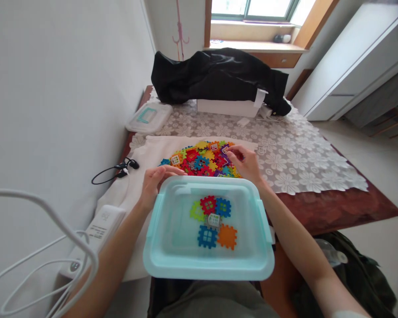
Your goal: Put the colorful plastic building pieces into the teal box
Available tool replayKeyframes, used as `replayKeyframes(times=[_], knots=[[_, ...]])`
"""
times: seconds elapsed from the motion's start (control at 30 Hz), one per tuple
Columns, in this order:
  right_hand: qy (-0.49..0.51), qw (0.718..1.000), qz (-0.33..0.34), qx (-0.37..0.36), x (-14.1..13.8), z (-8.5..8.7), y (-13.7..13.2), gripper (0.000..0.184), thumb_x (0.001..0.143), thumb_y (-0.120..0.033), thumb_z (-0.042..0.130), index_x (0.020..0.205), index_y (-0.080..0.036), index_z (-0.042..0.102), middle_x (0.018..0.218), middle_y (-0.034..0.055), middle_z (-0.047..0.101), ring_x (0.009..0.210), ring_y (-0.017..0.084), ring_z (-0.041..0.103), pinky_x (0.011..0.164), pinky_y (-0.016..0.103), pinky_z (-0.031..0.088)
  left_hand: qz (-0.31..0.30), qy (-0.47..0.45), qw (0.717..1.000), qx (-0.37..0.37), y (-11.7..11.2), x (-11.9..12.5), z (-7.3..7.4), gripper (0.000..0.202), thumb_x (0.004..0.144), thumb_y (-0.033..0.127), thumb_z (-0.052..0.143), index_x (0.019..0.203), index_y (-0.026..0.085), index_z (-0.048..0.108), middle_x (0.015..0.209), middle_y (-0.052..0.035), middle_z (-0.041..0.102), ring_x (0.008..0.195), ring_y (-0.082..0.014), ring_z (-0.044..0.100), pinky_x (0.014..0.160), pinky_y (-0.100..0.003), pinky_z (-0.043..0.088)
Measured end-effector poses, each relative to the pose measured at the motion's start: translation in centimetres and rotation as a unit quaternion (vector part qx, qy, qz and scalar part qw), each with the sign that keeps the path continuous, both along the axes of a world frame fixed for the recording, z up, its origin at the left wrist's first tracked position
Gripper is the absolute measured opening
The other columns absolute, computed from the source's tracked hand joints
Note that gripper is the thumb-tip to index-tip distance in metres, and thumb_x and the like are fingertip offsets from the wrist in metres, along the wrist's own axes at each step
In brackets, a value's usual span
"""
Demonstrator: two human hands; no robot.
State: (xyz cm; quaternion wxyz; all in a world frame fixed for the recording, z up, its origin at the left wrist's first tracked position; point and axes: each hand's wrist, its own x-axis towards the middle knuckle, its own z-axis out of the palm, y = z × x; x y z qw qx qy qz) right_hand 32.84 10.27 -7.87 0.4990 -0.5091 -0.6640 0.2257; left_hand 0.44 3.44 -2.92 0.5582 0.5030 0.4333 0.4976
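Left hand [157, 181] clasps the bin [205, 271]; right hand [247, 164] pinches a block [226, 150] on the pile [199, 161] beyond.

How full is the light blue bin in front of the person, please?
Nearly empty: the bin holds about six blocks on its floor; the main pile lies outside on the cloth.

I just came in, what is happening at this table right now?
A person sits with a light blue bin right in front of them. Their left hand rests on its far left corner. Their right hand is at the pile of colourful plastic tiles on the white cloth, fingertips on one piece; whether it is gripped is unclear. A few loose tiles lie in the bin. The lid sits farther off, to the left.
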Motion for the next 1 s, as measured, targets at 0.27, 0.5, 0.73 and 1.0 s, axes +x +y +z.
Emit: replayKeyframes(times=[0.27,0.5,0.73,1.0], knots=[[-0.217,0.974,0.058,0.029,-1.1,-1.4,-0.5,0.030,0.105,-0.051,0.072,0.113,-0.023,0.081,0.112,0.0116,0.078,0.110,0.033,0.073,0.100,0.049,0.057,0.165,0.192,0.964,0.078,1.6,-1.0,-0.8,0.042,0.095,0.057,0.081,0.095,0.016,0.087,0.096,-0.0121,0.087,0.091,-0.0263,0.080,0.089,-0.034,0.063],[-0.267,0.962,0.062,0.005,-1.2,-1.6,-0.7,0.035,0.098,-0.056,0.083,0.100,-0.021,0.080,0.106,0.0106,0.076,0.101,0.031,0.071,0.097,0.047,0.056,0.090,0.399,0.896,0.170,3.1,-1.8,-2.9,0.069,0.089,0.050,0.088,0.147,0.015,0.074,0.162,-0.0212,0.066,0.153,-0.0403,0.058,0.135,-0.054,0.039],[-0.168,0.979,0.114,-0.001,-1.1,-2.0,-0.2,0.013,0.100,-0.033,0.076,0.095,-0.021,0.079,0.100,0.0074,0.073,0.093,0.024,0.069,0.090,0.039,0.053,0.136,0.145,0.971,0.133,1.8,-0.6,-2.0,0.045,0.104,0.062,0.070,0.107,0.020,0.084,0.119,-0.0128,0.085,0.119,-0.0291,0.077,0.115,-0.042,0.056],[0.006,0.993,0.097,-0.073,-1.2,-0.3,-0.4,0.023,0.090,-0.043,0.077,0.085,-0.021,0.073,0.086,0.0027,0.070,0.078,0.018,0.058,0.075,0.034,0.045,-0.180,-0.158,0.969,-0.058,-0.8,0.3,0.6,0.066,0.085,0.050,0.083,0.144,0.020,0.077,0.150,-0.0185,0.076,0.138,-0.0419,0.073,0.116,-0.052,0.059]])
